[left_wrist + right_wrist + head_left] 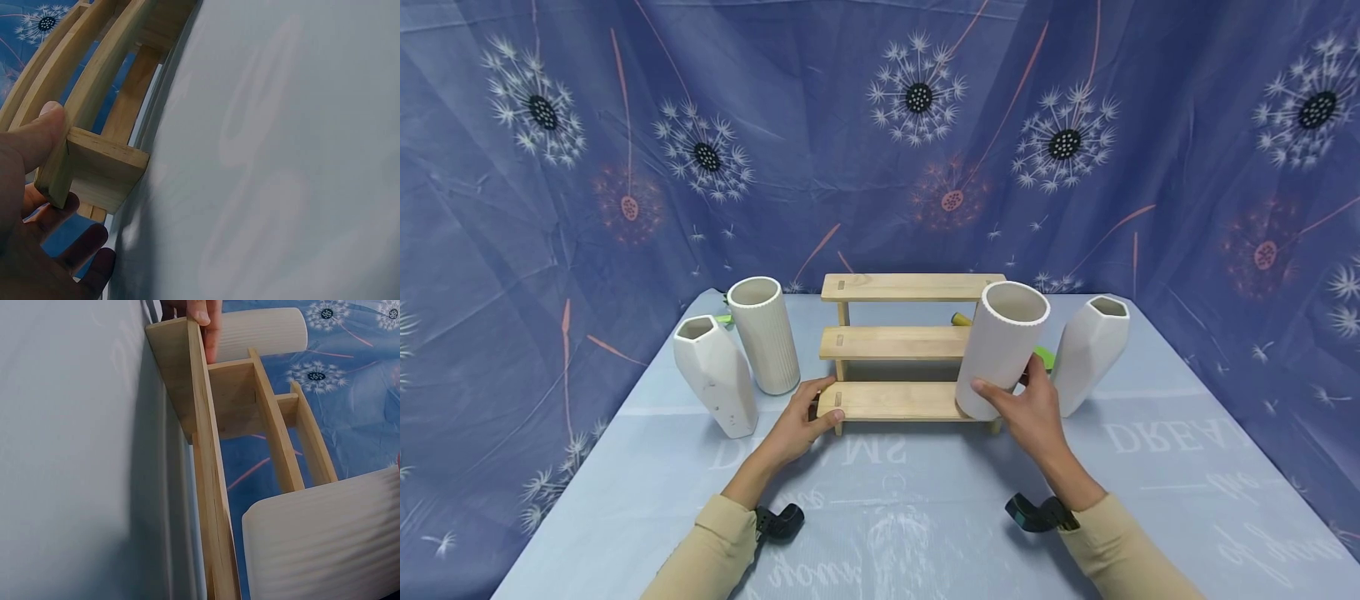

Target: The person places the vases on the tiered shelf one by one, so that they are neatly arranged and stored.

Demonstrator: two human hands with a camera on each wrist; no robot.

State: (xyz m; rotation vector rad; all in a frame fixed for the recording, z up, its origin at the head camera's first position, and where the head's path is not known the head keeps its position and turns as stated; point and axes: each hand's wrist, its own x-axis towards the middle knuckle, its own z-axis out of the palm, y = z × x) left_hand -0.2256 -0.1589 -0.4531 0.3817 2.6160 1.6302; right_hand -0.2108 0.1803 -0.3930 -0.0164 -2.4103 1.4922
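A three-tier wooden stand [887, 400] stands mid-table. My left hand [793, 425] grips the left end of its lowest shelf; in the left wrist view the thumb presses on the board from above, with fingers below. My right hand [1033, 412] holds a white ribbed cylindrical vase [1003, 346] near its base, thumb on the front side. That vase is upright with a slight tilt over the right end of the lowest shelf. In the right wrist view, a narrow gap shows between the vase's base [250, 550] and the shelf board [212, 481].
Left of the stand are another ribbed white vase [766, 342] and a faceted white vase [718, 379]. A second faceted vase [1093, 350] stands close to my right hand. Behind the stand lie a green piece [1045, 358] and a yellowish stub [960, 319]. A blue dandelion-print curtain [820, 150] hangs behind.
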